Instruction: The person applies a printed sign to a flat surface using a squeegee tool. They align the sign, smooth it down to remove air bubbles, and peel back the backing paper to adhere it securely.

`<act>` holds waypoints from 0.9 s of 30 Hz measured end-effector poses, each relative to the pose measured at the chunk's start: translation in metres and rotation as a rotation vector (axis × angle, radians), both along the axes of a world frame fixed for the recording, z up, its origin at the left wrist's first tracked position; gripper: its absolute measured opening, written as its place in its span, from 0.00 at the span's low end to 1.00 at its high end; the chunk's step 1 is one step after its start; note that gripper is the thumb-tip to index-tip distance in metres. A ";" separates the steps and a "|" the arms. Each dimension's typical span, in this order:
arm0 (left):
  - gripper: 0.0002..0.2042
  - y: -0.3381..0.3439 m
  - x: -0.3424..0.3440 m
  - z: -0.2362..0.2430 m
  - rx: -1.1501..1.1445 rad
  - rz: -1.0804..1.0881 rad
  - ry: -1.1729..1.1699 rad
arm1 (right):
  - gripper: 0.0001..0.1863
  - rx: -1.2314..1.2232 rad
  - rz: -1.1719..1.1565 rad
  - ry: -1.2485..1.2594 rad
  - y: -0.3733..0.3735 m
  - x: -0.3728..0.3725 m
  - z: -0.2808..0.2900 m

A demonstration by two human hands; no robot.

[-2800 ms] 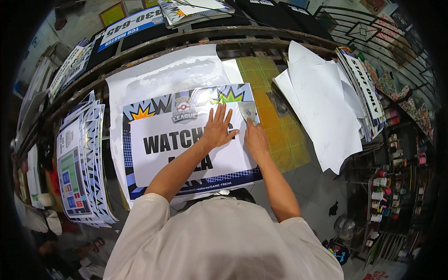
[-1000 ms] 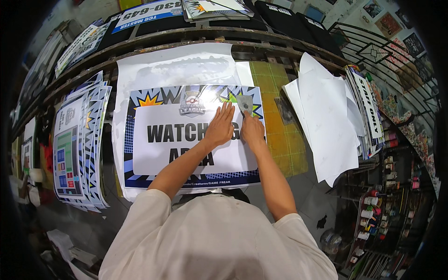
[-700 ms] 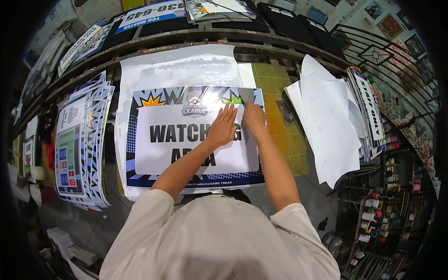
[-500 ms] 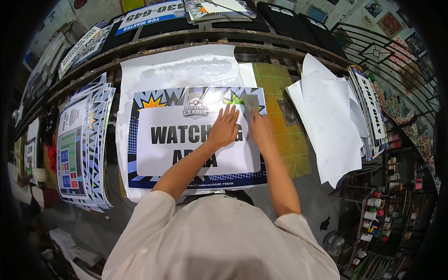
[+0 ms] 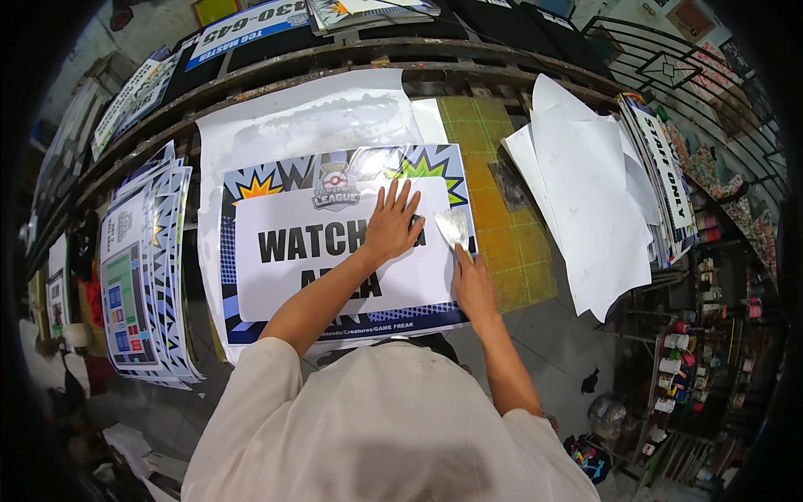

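Note:
A printed sign (image 5: 276, 209) with large black lettering, a crest and a blue comic-style border lies on a larger white sheet (image 5: 301, 113) with greyish patches. My left hand (image 5: 391, 224) rests flat over the lettering right of centre, fingers spread and empty. My right hand (image 5: 471, 280) grips a flat metal scraper (image 5: 451, 227) by its handle, the blade lying on the sign’s right part, just right of my left fingers. Beneath the sheets, a yellowish gridded mat (image 5: 510, 251) shows on the right.
Stacked printed boards (image 5: 138, 276) flank the sign on the left. To the right are loose white sheets (image 5: 581, 201), more signs (image 5: 661, 159) and a rack of small pots (image 5: 694, 360). A wooden slatted rail (image 5: 351, 52) runs behind, with black panels (image 5: 468, 25) beyond; a metal grille (image 5: 652, 63) stands at back right.
My right hand and the scraper have moved from the sign’s upper right corner down toward me along its right side. My left hand stays spread near the same spot.

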State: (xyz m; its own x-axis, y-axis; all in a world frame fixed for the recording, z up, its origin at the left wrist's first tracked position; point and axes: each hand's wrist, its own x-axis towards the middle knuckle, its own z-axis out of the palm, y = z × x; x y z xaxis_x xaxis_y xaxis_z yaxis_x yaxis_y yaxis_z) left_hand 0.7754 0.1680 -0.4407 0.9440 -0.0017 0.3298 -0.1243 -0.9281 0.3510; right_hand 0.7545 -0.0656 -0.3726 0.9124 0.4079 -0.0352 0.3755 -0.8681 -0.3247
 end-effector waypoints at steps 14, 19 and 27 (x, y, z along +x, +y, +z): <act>0.17 0.121 0.114 0.012 0.006 0.222 0.067 | 0.22 0.119 0.082 -0.019 0.027 -0.003 0.004; 0.16 0.140 0.141 0.022 -0.178 0.124 0.245 | 0.22 0.127 0.087 -0.004 0.016 -0.016 -0.012; 0.18 0.162 0.157 0.020 -0.325 0.038 0.346 | 0.22 0.084 0.107 0.060 0.018 -0.009 -0.009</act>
State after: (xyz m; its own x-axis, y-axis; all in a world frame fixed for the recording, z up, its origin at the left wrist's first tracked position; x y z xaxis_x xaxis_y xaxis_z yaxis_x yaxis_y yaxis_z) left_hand 0.9327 0.3301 -0.4212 0.9959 0.0865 -0.0261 0.0831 -0.7653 0.6383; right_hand 0.7453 -0.0473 -0.3814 0.8605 0.5069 -0.0506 0.4424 -0.7929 -0.4189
